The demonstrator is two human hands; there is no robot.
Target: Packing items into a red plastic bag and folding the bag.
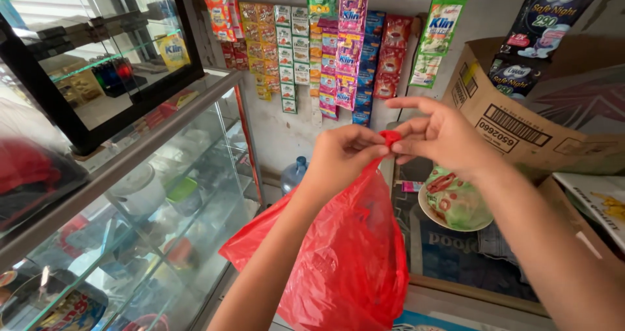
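- One red thin-plastic carrier bag (pixel 355 253) hangs in mid-air in front of the person, its body full and rounded, its gathered neck pulled up to a small red twist at the top.
- The left hand (pixel 344 154) is closed into a loose fist around the bag's neck, fingers curled in, thumb side towards the twist.
- The right hand (pixel 437 136) pinches the same red twist between thumb and forefinger; the other fingers are spread and raised, the top one stretched out straight towards the left.
- The two hands touch each other at the twist, so both have hold of the one bag.
- One round pale plate (pixel 426 208) sits just behind and below the right forearm, carrying one green and red printed packet (pixel 459 197).
- One brown corrugated cardboard box (pixel 521 126) with a barcode label stands open at the right, near the right hand but apart from it.
- One glass-fronted display cabinet with a metal frame (pixel 140 155) runs along the left, its shelves holding blurred containers too unclear to count.
- One blue-capped clear water jug (pixel 293 173) stands low by the wall, between the cabinet and the bag.
- Several hanging strips of small coloured sachets (pixel 338 51) cover the wall behind; roughly ten strips show, though overlaps make the count uncertain.
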